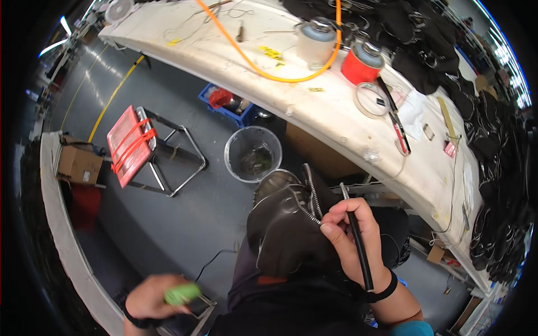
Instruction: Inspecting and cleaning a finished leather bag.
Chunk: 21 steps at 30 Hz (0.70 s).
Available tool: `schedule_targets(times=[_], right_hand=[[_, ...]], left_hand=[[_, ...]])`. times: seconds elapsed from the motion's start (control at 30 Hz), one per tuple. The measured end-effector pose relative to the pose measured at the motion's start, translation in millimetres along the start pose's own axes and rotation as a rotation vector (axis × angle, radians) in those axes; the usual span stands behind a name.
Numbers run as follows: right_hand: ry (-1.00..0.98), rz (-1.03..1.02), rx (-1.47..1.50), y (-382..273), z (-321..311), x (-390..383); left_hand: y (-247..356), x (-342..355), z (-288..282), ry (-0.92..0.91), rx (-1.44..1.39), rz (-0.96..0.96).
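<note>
A black leather-like piece [288, 238] with a metal zip [307, 208] along its edges lies over my lap. My right hand [356, 238] is closed around a slim black-handled tool [358, 246] with a pale metal tip pointing away from me. The thumb and fingertips of that hand also touch the piece beside the zip. Off to the lower left, away from the piece, my left hand [154, 299] is closed on a bright green object [182, 293]. Motion smears it, so its kind does not show.
A white-covered bench [330, 120] curves across the front and right, bearing a clear jar [316, 42], a red jar [363, 63], a tape roll [371, 99] and an orange hose [246, 61]. Below stand a grey bucket [228, 154], a blue crate [238, 119] and a red-topped stool [128, 147].
</note>
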State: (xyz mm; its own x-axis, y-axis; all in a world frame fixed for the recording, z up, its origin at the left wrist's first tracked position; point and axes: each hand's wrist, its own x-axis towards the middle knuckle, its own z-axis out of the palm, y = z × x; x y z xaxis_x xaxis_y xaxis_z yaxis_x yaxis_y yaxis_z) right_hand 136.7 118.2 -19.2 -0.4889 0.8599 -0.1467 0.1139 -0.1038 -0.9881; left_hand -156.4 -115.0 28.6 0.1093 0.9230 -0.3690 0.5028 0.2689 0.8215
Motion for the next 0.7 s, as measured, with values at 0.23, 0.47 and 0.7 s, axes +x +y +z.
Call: schedule_targets(times=[0.23, 0.47, 0.7], right_hand=[[0.049, -0.079, -0.057, -2.1, 14.2, 4.3], [-0.056, -0.095, -0.023, -0.4, 13.7, -7.5], [-0.074, -0.055, 0.133, -1.9, 13.4, -15.0]], left_hand=[[22.3, -13.6, 14.0, -0.024, 0.048, -0.198], [33.2, 3.0, 8.7, 0.047, 0.133, -0.067], [38.3, 16.0, -1.3, -0.091, 0.074, -0.096]])
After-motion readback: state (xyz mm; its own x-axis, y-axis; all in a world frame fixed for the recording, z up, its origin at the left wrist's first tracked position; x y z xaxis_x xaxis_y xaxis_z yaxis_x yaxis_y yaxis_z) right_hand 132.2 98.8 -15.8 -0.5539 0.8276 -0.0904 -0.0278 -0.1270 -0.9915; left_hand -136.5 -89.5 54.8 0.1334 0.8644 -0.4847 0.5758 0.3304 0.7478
